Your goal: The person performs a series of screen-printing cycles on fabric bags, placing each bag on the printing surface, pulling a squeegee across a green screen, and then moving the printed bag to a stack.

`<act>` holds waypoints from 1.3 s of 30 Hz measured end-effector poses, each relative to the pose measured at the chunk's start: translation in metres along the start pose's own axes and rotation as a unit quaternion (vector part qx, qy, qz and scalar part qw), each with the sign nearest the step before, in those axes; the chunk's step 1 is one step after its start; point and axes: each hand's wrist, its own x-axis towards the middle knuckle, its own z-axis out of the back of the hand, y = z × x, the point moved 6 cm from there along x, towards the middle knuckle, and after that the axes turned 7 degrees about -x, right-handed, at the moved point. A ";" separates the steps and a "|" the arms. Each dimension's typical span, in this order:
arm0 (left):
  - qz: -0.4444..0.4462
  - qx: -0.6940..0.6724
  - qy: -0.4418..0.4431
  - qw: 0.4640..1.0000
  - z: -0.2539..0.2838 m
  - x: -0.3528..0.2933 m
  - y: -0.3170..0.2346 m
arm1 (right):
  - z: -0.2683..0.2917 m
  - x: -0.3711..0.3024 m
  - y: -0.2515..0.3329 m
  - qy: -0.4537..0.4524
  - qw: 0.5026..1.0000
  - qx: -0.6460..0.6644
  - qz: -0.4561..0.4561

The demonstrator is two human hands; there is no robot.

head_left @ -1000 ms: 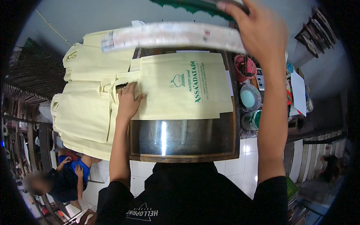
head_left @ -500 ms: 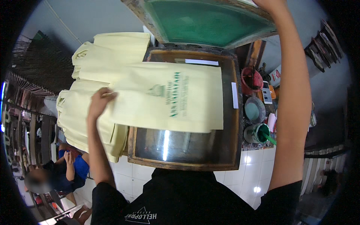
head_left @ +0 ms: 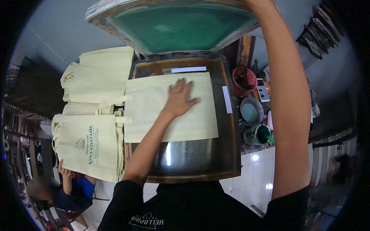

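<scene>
Centrally, glossy wood-framed table [head_left: 196, 161] | pale bag [head_left: 202, 119] atop | white tiled floor [head_left: 250, 181]

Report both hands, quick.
Left hand: open, palm down on the plain cream bag.
Right hand: at the green screen, mostly cut off; grip cannot be told.

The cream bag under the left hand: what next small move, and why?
Probably slide the cream bag slightly right toward the white right-hand strip: the left hand is spread over the bag, a gap shows between its right edge and that strip, and the green screen is raised.
</scene>
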 end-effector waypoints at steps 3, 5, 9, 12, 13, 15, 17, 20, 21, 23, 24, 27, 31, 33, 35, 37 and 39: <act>0.049 0.082 0.071 0.993 -0.049 0.054 -0.014 | -0.010 0.004 -0.006 0.013 1.000 -0.007 -0.005; 0.078 0.101 0.101 0.987 -0.061 0.070 -0.017 | -0.012 0.005 -0.007 0.020 1.000 0.001 -0.008; 0.086 0.079 0.104 0.988 -0.074 0.081 -0.035 | -0.011 0.004 -0.005 0.028 0.999 0.023 -0.004; 0.102 0.080 0.105 0.986 -0.077 0.089 -0.039 | -0.013 0.007 -0.006 0.030 0.999 0.009 0.003; 0.105 0.076 0.108 0.986 -0.077 0.090 -0.041 | -0.014 0.007 -0.005 0.029 1.000 0.003 0.006; 0.120 0.075 0.115 0.983 -0.077 0.091 -0.044 | -0.013 0.007 -0.004 0.006 1.000 -0.001 0.006; 0.142 0.082 0.122 0.979 -0.074 0.091 -0.050 | -0.012 0.006 -0.004 -0.002 1.000 0.001 0.007; 0.185 0.085 0.122 0.971 -0.068 0.087 -0.057 | -0.009 0.003 -0.004 0.007 1.000 0.018 0.020; 0.194 0.077 0.126 0.970 -0.070 0.087 -0.057 | -0.006 -0.001 -0.003 0.008 0.999 0.026 0.030; 0.210 0.062 0.133 0.967 -0.072 0.090 -0.055 | -0.001 -0.003 -0.003 0.005 0.999 0.034 0.041; 0.211 0.063 0.135 0.966 -0.072 0.091 -0.054 | -0.001 -0.003 -0.003 0.004 0.999 0.033 0.042; 0.210 0.074 0.146 0.964 -0.071 0.095 -0.055 | -0.001 -0.004 -0.003 0.024 0.998 0.040 0.030; 0.206 0.114 0.165 0.958 -0.064 0.109 -0.057 | 0.007 -0.011 0.001 0.013 0.998 0.048 0.036; 0.186 0.093 0.116 0.971 -0.056 0.108 -0.059 | 0.008 -0.019 0.004 0.043 0.996 0.066 0.032; 0.138 0.020 0.014 0.990 -0.042 0.100 -0.070 | 0.012 -0.033 0.001 0.092 0.992 0.084 -0.002; 0.019 -0.164 -0.106 0.980 0.000 0.060 -0.059 | 0.002 -0.058 0.018 0.133 0.984 0.121 -0.021; -0.066 -0.402 -0.128 0.904 0.053 0.005 -0.088 | 0.001 -0.092 0.016 0.095 0.993 0.066 -0.024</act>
